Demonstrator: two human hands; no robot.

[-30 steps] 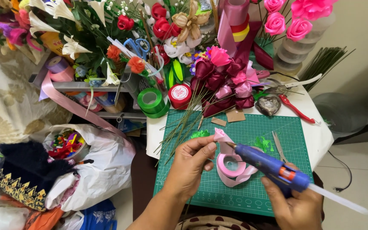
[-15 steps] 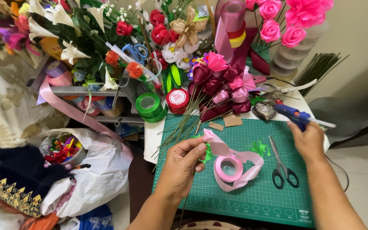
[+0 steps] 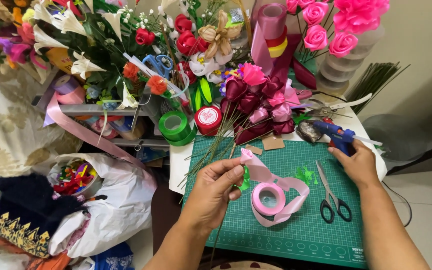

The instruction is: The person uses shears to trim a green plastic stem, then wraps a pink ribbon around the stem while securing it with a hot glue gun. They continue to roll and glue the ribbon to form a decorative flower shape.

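My left hand (image 3: 217, 189) pinches the free end of a pink ribbon (image 3: 261, 172) together with a green wire stem, over the left side of the green cutting mat (image 3: 296, 235). The ribbon trails to its pink roll (image 3: 268, 198) lying on the mat just right of that hand. My right hand (image 3: 358, 162) rests at the mat's far right corner, fingers around the handle of a blue glue gun (image 3: 337, 134) that points left.
Black-handled scissors (image 3: 331, 197) lie on the mat between my hands. Green (image 3: 174, 126) and red (image 3: 208, 120) ribbon rolls, a bunch of ribbon roses (image 3: 261, 100) and wire stems sit behind the mat. White bags (image 3: 116, 200) of scraps lie on the left floor.
My right hand carried the glue gun from the near right of the mat up to the far right corner. The scissors came into view. My left hand kept holding the ribbon end.
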